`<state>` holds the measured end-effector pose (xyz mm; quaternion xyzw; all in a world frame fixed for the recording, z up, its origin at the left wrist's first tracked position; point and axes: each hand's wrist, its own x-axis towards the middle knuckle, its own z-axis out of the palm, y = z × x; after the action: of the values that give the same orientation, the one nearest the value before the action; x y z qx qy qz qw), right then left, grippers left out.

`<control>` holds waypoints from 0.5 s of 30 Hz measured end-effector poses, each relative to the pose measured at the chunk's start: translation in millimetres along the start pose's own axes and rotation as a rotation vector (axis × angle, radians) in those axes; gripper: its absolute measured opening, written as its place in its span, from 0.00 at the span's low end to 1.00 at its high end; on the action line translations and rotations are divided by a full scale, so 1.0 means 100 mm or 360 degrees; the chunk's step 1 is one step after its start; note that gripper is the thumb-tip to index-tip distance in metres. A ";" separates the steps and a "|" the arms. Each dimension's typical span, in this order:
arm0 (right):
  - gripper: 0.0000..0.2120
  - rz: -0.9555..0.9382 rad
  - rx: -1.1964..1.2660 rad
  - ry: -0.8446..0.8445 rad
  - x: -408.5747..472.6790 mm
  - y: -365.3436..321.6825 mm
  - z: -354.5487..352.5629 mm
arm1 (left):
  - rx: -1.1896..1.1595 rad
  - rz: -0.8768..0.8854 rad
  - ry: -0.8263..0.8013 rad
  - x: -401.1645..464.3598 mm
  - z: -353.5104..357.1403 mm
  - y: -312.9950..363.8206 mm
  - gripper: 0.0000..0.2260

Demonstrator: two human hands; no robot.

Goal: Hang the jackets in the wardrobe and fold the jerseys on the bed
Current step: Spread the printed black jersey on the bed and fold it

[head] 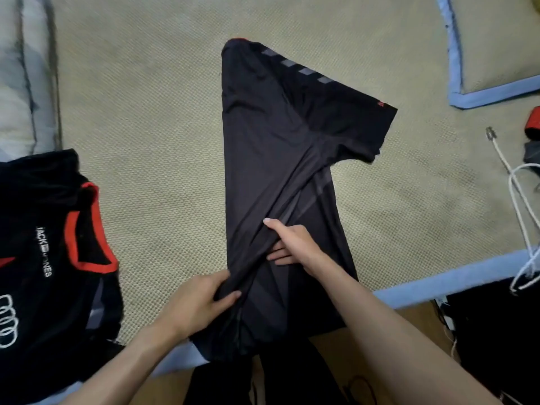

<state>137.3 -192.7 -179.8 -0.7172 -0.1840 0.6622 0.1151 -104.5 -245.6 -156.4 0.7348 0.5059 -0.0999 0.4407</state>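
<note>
The left hand (201,296) is seen nearest, at the bed's near edge — its thumb and curled fingers pinch a bunched ridge of a black, smooth synthetic jersey with grey stripes (280,135). Just beyond, the right hand (292,244) is pressed onto the same ridge; the thumb is extended up the cloth and the fingers are curled, their tips tucked under a fold. The jersey is laid lengthwise on a beige textured bed mat with blue edging (163,118), folded along its length, with one short sleeve spread to the right and the hem draped over the near edge. To the left, a second black jersey with red collar trim and white lettering (55,252) is observed lying on the mat, well apart from the first. At the right edge, a white wire hanger (523,206) is noted — partly on the mat, partly over dark cloth.
</note>
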 end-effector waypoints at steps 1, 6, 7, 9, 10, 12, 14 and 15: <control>0.24 -0.0009 0.0056 -0.0015 -0.03 0.02 0.02 | -0.0025 0.0031 0.0017 -0.06 0.01 0.12 0.17; 0.31 -0.0045 0.0167 -0.0032 -0.33 0.23 -0.05 | -0.0120 0.0241 -0.0068 -0.34 0.30 0.89 0.13; 0.28 -0.0089 0.0162 -0.0016 -0.41 0.29 -0.09 | -0.0127 0.0246 -0.0077 -0.39 0.41 1.03 0.12; 0.26 -0.0213 0.0149 0.0105 -0.56 0.44 -0.19 | -0.0182 0.0271 -0.0047 -0.44 0.64 1.28 0.12; 0.25 -0.0290 0.0114 0.0175 -0.64 0.52 -0.26 | -0.0210 0.0278 -0.0026 -0.46 0.75 1.37 0.12; 0.15 -0.0373 0.0024 0.0274 -0.77 0.69 -0.40 | -0.0249 0.0279 -0.0021 -0.49 0.95 1.52 0.11; 0.13 -0.0384 -0.0077 0.0331 -0.87 0.86 -0.54 | -0.0247 0.0294 -0.0039 -0.48 1.11 1.63 0.10; 0.17 -0.0367 -0.0125 0.0349 -0.90 0.95 -0.61 | -0.0227 0.0302 -0.0049 -0.47 1.18 1.67 0.09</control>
<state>203.7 -311.3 -131.1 -0.7632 -0.2771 0.5548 0.1815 47.2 -381.4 -107.2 0.7445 0.4331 -0.0329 0.5070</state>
